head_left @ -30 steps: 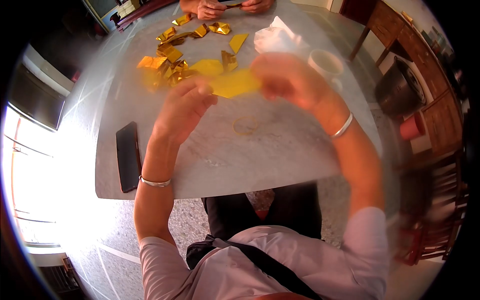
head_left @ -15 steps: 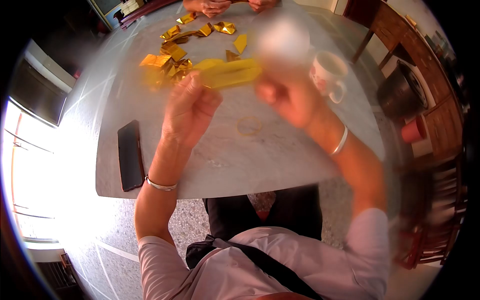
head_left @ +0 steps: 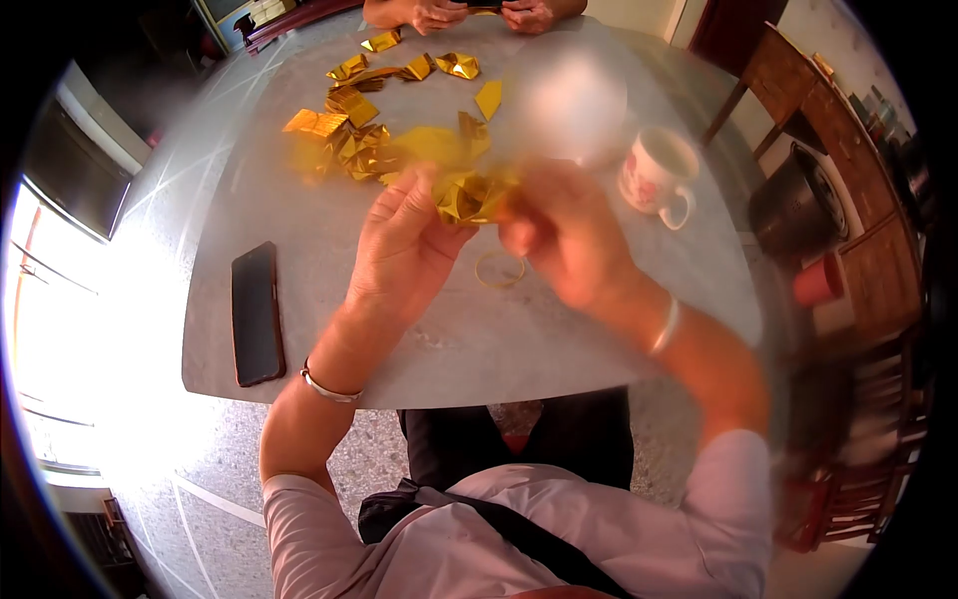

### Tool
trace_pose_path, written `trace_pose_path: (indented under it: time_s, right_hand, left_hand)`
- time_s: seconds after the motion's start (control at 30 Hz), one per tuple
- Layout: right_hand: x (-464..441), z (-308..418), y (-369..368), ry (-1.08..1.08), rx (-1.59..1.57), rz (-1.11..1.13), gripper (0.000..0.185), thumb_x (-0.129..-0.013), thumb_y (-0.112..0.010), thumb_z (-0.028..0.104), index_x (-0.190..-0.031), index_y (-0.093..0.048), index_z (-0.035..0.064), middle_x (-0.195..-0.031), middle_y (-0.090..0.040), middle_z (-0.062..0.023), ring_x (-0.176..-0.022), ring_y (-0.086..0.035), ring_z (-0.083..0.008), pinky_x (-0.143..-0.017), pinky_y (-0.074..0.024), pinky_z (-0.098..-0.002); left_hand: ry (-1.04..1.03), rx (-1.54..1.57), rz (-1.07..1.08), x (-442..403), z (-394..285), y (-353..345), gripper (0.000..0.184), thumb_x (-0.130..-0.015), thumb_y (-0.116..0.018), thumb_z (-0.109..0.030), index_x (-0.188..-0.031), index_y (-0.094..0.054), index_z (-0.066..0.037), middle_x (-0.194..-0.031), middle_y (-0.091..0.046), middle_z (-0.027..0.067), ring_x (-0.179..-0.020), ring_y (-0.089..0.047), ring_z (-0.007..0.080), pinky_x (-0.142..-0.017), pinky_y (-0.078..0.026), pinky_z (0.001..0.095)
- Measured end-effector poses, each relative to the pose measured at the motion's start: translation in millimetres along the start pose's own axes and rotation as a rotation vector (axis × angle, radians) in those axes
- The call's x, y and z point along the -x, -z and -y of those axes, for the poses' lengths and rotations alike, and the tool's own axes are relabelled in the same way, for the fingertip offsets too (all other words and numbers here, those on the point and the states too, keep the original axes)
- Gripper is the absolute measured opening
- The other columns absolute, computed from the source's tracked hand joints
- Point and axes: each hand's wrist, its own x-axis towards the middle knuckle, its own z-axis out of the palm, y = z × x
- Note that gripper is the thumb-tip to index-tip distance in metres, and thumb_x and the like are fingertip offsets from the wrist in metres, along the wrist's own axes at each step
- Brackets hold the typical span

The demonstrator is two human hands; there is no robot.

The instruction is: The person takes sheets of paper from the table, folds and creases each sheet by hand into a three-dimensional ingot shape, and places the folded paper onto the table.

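Between my two hands is a piece of folded gold foil paper point(head_left: 467, 198), shiny and creased into facets. My left hand point(head_left: 399, 240) pinches its left end with thumb and fingers. At the other end, my right hand point(head_left: 574, 225) is closed on it, its fingers partly blurred. A thin yellow ring point(head_left: 499, 269), like a rubber band, lies on the table just below the foil. Beyond my hands, several folded gold foil pieces point(head_left: 361, 146) are spread in a curved row, and a flat gold piece point(head_left: 489, 100) lies apart from them.
On the grey marbled table point(head_left: 329, 225) are a black phone point(head_left: 257, 314) at left and a floral mug point(head_left: 659, 172) at right. A whitish blur covers the area beside the mug. Another person's hands point(head_left: 479, 14) are at the far edge. A dark bin point(head_left: 798, 205) stands right.
The gold foil paper went from a long flat strip to a shorter, faceted shape. My hands have come closer together and slightly nearer to me.
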Motion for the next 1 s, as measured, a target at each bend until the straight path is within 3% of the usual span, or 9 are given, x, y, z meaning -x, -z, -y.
trace_pose_path:
  time_s: [0.03,0.17,0.37,0.47,0.63,0.87,1.0]
  right_hand:
    - [0.5,-0.1,0.2,0.002,-0.008,0.002,0.015,-0.089,-0.055,0.019,-0.09,-0.054,0.0038,-0.077,-0.059,-0.0059,-0.059,-0.054,-0.0106,-0.053,-0.0431,-0.0232]
    - [-5.3,8.9,4.9,0.085,-0.022,0.012,0.014,-0.09,-0.053,0.018,-0.09,-0.054,0.0036,-0.081,-0.06,-0.0073,-0.06,-0.054,-0.0115,-0.054,-0.0441,-0.0236]
    - [-1.6,14.7,0.0,0.054,-0.028,0.015,0.014,-0.091,-0.052,0.018,-0.09,-0.053,0.0039,-0.082,-0.061,-0.0087,-0.06,-0.055,-0.0129,-0.055,-0.0452,-0.0247]
    - [1.6,16.6,-5.2,0.049,-0.017,-0.003,0.014,-0.091,-0.051,0.018,-0.091,-0.052,0.0042,-0.082,-0.061,-0.01,-0.058,-0.055,-0.0146,-0.054,-0.0459,-0.0252]
    - [10.3,19.6,-11.0,0.076,0.006,0.05,0.014,-0.091,-0.05,0.017,-0.094,-0.05,0.0031,-0.082,-0.06,-0.0123,-0.055,-0.056,-0.0172,-0.049,-0.0461,-0.0279]
    - [33.8,28.3,-26.9,0.184,0.171,0.147,0.014,-0.09,-0.052,0.011,-0.099,-0.048,0.0012,-0.086,-0.054,-0.015,-0.059,-0.058,-0.0226,-0.051,-0.0498,-0.0305]
    - [30.0,26.8,-26.5,0.177,-0.034,0.328,0.016,-0.088,-0.054,0.011,-0.098,-0.048,-0.0012,-0.085,-0.05,-0.0143,-0.062,-0.058,-0.0207,-0.054,-0.0506,-0.0289]
  left_hand:
    - [0.009,0.004,-0.014,0.3,-0.1,-3.4,0.021,-0.092,-0.049,-0.026,-0.096,-0.053,-0.006,-0.081,-0.054,-0.0006,-0.077,-0.053,0.0093,-0.075,-0.046,0.0257]
    - [-0.043,0.062,0.294,-10.2,-3.1,30.4,0.021,-0.092,-0.05,-0.026,-0.098,-0.053,-0.006,-0.083,-0.055,-0.0002,-0.077,-0.052,0.0097,-0.073,-0.045,0.0258]
    - [-0.046,0.054,0.192,-2.5,-7.1,18.2,0.017,-0.092,-0.05,-0.022,-0.097,-0.054,-0.007,-0.083,-0.056,0.0,-0.077,-0.052,0.0109,-0.071,-0.043,0.0268]
    - [-0.04,0.091,0.237,-0.6,-8.5,18.1,0.015,-0.091,-0.051,-0.021,-0.099,-0.054,-0.008,-0.084,-0.057,-0.0002,-0.077,-0.052,0.0107,-0.07,-0.042,0.0267]
    - [-0.044,0.124,0.346,1.9,-8.7,24.1,0.013,-0.088,-0.056,-0.02,-0.093,-0.055,-0.008,-0.081,-0.057,0.0,-0.067,-0.047,0.0094,-0.058,-0.037,0.0251]
    - [-0.182,0.056,0.416,17.2,-13.9,4.8,0.018,-0.084,-0.061,-0.02,-0.085,-0.053,-0.004,-0.08,-0.055,0.0056,-0.071,-0.051,0.0142,-0.061,-0.04,0.0245]
    - [-0.152,0.077,0.489,21.1,-21.0,4.2,0.02,-0.082,-0.064,-0.02,-0.081,-0.053,-0.004,-0.078,-0.053,0.0061,-0.069,-0.047,0.0152,-0.062,-0.041,0.0286]
